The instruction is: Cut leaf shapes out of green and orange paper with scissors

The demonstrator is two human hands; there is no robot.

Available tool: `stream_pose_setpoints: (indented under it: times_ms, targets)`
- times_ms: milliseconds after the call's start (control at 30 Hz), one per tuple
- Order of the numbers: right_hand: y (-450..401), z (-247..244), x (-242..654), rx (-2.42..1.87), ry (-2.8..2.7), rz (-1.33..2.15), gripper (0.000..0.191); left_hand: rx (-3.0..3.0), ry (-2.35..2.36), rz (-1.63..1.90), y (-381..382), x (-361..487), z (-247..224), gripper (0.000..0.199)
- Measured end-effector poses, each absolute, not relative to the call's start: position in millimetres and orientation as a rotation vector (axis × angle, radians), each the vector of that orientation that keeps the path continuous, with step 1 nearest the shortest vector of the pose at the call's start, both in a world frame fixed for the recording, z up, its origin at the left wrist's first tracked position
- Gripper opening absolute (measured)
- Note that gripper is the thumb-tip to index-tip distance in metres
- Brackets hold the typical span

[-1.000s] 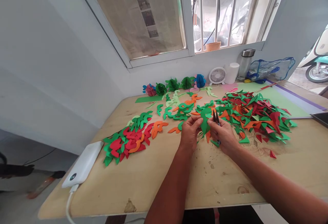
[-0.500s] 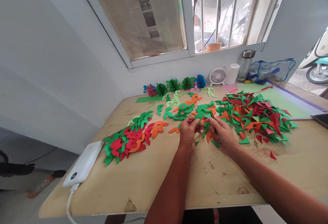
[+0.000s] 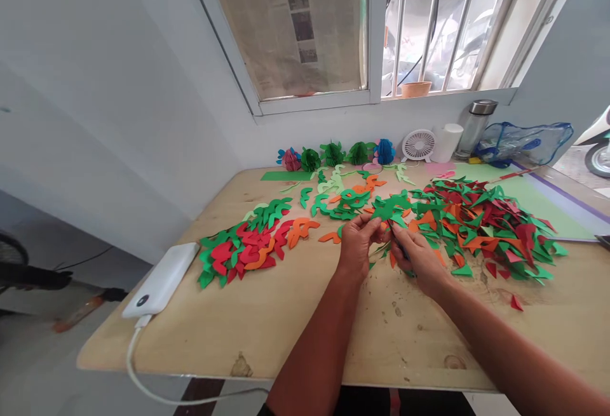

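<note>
My left hand [image 3: 357,239] pinches a green paper piece [image 3: 382,209] between thumb and fingers over the middle of the table. My right hand [image 3: 417,256] is closed around dark scissors [image 3: 403,249], mostly hidden by the fingers, with the blades at the paper's edge. Beneath and behind both hands lie green and orange cut paper shapes [image 3: 350,203]. To the right spreads a heap of red, green and orange paper scraps [image 3: 490,225]. A pile of red, green and orange curved cutouts [image 3: 248,244] lies to the left.
A white power bank [image 3: 162,279] with a cable sits at the table's left edge. Along the wall stand paper honeycomb figures [image 3: 332,154], a small fan [image 3: 419,145], a white cylinder [image 3: 448,143], a glass bottle [image 3: 474,130] and a clear blue-edged pouch [image 3: 521,143].
The view has shifted, so the table things appear further right. The scissor blades, which stood up above the right hand, now lie lower against the green paper.
</note>
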State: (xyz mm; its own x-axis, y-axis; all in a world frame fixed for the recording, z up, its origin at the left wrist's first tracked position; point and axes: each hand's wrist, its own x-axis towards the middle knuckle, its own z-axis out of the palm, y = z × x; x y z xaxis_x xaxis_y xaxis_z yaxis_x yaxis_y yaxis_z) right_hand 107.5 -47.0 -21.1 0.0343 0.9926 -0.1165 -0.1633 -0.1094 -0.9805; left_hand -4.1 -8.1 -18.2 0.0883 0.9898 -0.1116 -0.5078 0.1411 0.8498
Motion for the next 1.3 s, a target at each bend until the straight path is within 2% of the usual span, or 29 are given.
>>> stream_pose_setpoints:
  times_ms: [400, 867, 1300]
  targets:
    - [-49, -22, 109, -1.107, -1.023, 1.402, 0.048, 0.865, 0.845, 1.285, -9, -4, -16, 0.016]
    - [-49, -23, 110, -1.120, -1.085, 1.362, 0.053, 0.891, 0.780, 1.243, -14, -5, -9, 0.020]
    - [-48, -25, 109, -1.123, -1.060, 1.353, 0.049, 0.889, 0.792, 1.255, -14, -4, -7, 0.019]
